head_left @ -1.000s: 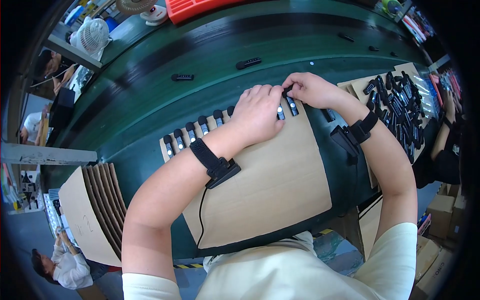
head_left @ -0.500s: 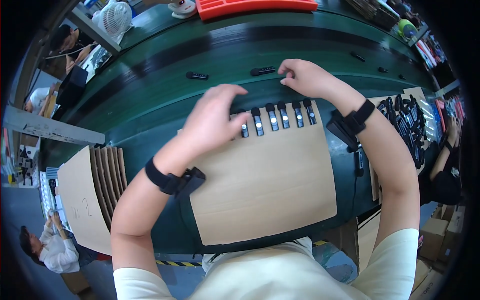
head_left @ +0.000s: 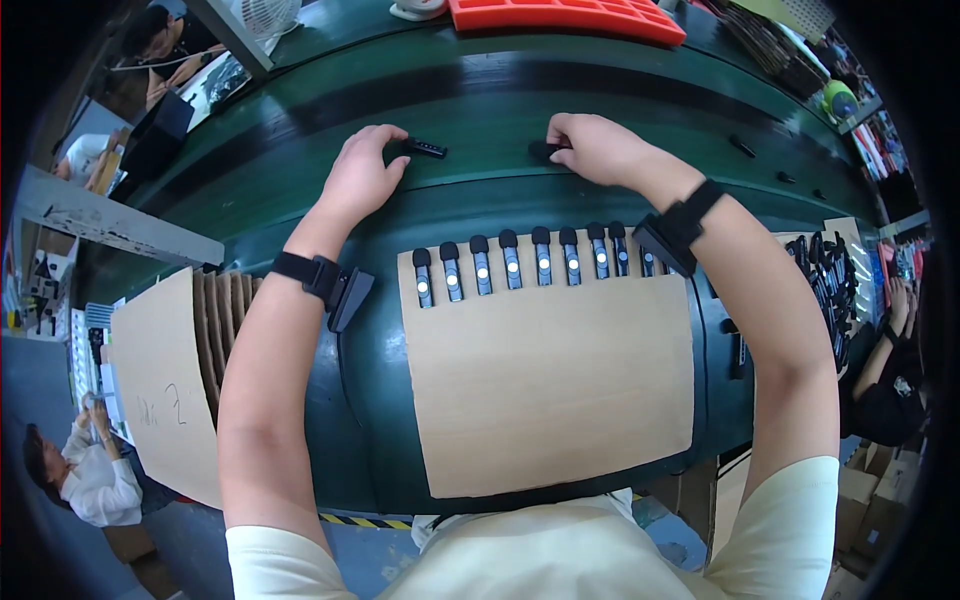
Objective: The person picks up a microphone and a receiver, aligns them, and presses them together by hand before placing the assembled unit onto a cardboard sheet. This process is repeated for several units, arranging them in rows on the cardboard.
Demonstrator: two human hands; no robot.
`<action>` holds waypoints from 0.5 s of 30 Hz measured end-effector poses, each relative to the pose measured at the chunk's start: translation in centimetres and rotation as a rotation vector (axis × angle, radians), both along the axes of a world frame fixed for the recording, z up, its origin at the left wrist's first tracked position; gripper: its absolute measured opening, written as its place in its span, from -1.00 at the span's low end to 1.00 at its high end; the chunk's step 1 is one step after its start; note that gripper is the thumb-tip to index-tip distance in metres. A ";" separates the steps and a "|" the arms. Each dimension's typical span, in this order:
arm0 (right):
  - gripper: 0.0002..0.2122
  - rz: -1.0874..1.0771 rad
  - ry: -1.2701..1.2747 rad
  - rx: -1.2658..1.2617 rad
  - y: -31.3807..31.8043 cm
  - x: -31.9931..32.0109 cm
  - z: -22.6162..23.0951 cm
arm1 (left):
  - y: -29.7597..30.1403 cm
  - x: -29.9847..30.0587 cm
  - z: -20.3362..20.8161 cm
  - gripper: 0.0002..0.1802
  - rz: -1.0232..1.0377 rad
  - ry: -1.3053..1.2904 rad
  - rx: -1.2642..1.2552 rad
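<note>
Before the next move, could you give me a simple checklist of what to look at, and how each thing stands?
1. Left hand closed on the slim black device beside it: not ok; thumb and fingers are apart at its end.
2. Right hand firmly gripping the dark piece at its fingertips: cannot tell.
3. Cardboard sheet lying flat: ok.
4. Row of microphone-like devices lying along the sheet's far edge: ok.
5. Row's right end complete: cannot tell; the right wrist unit partly blocks it.
</note>
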State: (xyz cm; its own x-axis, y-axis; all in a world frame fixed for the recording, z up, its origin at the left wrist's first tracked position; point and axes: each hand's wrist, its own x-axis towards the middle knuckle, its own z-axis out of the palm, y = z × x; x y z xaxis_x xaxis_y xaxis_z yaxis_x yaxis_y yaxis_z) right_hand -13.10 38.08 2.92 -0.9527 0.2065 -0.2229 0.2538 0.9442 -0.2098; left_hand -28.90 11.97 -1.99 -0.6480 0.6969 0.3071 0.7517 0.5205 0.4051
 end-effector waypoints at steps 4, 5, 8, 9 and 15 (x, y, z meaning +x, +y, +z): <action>-0.83 0.080 0.285 -0.642 -4.6 4.8 0.6 | -0.1 -2.4 -2.4 -0.67 -0.082 0.085 0.011; -0.83 0.108 0.332 -0.755 -5.9 6.6 1.0 | -0.1 -2.8 -2.9 -0.66 -0.075 0.084 -0.019; -0.81 0.103 0.498 -1.016 -8.8 11.9 0.6 | 0.3 -3.2 -2.6 -0.67 -0.011 0.021 -0.055; -0.81 0.107 0.493 -1.023 -9.8 13.3 0.5 | 0.3 -3.2 -2.4 -0.69 0.048 -0.040 -0.065; -0.74 -0.230 0.560 -1.438 -13.8 17.8 -1.6 | -1.8 -0.7 -0.4 -0.73 0.205 -0.265 0.119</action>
